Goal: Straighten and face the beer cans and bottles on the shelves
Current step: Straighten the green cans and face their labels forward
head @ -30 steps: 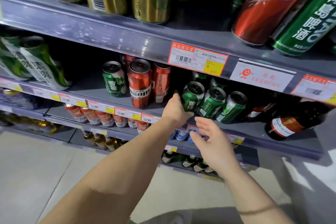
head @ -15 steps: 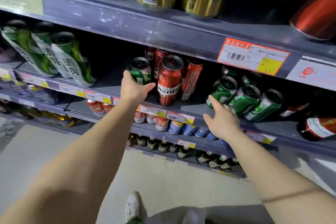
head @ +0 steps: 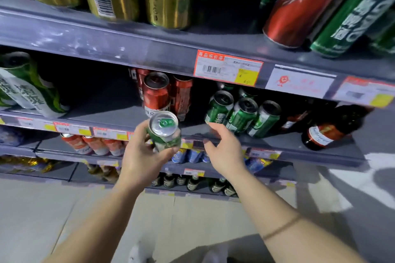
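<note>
At centre frame the left hand (head: 141, 156) has its grip closed around a green can (head: 165, 132), lifted off the shelf, probably to re-face it. The right hand (head: 226, 151) hovers open beside it, ready to assist. Behind stand red cans (head: 157, 94) and green cans (head: 241, 113) in a row.

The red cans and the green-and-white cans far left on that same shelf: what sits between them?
Nothing: in the head view, the shelf is bare from the green-and-white cans to the red cans.
</note>
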Demonstrator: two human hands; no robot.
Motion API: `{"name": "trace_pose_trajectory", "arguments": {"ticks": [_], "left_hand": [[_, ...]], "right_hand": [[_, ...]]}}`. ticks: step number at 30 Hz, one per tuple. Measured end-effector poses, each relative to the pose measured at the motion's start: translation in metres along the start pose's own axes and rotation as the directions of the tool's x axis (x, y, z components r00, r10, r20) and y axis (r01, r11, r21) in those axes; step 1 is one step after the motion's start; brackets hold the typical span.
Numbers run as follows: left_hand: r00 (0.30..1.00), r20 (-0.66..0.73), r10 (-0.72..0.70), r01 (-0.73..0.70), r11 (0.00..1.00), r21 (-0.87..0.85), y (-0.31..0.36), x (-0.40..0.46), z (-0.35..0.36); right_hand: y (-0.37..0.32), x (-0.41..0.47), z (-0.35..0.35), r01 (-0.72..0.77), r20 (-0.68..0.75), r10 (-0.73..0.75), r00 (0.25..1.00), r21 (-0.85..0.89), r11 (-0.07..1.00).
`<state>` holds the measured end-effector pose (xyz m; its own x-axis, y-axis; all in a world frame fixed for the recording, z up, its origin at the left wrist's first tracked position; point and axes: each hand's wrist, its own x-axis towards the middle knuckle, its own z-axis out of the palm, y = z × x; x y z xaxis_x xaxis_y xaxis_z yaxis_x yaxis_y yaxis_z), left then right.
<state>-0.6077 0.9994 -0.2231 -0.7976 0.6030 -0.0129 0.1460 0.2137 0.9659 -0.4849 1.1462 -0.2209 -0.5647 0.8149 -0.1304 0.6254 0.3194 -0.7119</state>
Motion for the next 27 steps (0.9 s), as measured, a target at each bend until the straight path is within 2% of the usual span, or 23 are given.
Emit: {"name": "trace_pose_trajectory", "arguments": {"ticks": [3, 5, 8, 15, 23, 25, 27], "left_hand": [[0.992, 0.118, 0.052, -0.059, 0.997, 0.055, 0.01, 0.007, 0.048], [0.986, 0.161, 0.051, -0.06, 0.997, 0.048, 0.021, 0.018, 0.076], [0.984, 0.173, 0.035, -0.053, 0.994, 0.098, 0.035, 0.035, 0.105], [0.988, 0.155, -0.027, -0.005, 0.979, 0.204, 0.023, 0.051, 0.122], [0.972, 0.195, -0.13, 0.075, 0.961, 0.266, 0.026, 0.049, 0.115], [0.986, 0.144, -0.082, 0.042, 0.964, 0.264, 0.039, 0.038, 0.11], [0.996, 0.076, 0.038, -0.054, 0.976, 0.213, 0.058, 0.024, 0.103]], "right_hand": [[0.023, 0.003, -0.026, -0.042, -0.096, 0.026, 0.995, -0.163, 0.986], [0.035, 0.01, -0.04, -0.047, -0.052, 0.034, 0.998, -0.267, 0.963], [0.042, 0.02, -0.049, -0.046, 0.036, 0.059, 0.998, -0.301, 0.953], [0.046, 0.019, -0.051, -0.014, 0.157, 0.051, 0.986, -0.228, 0.974], [0.03, 0.001, -0.066, -0.016, 0.204, 0.038, 0.978, -0.11, 0.994], [0.018, -0.007, -0.075, 0.015, 0.206, -0.008, 0.979, -0.03, 0.999], [0.003, -0.017, -0.09, 0.066, 0.136, -0.074, 0.988, 0.059, 0.996]]}}
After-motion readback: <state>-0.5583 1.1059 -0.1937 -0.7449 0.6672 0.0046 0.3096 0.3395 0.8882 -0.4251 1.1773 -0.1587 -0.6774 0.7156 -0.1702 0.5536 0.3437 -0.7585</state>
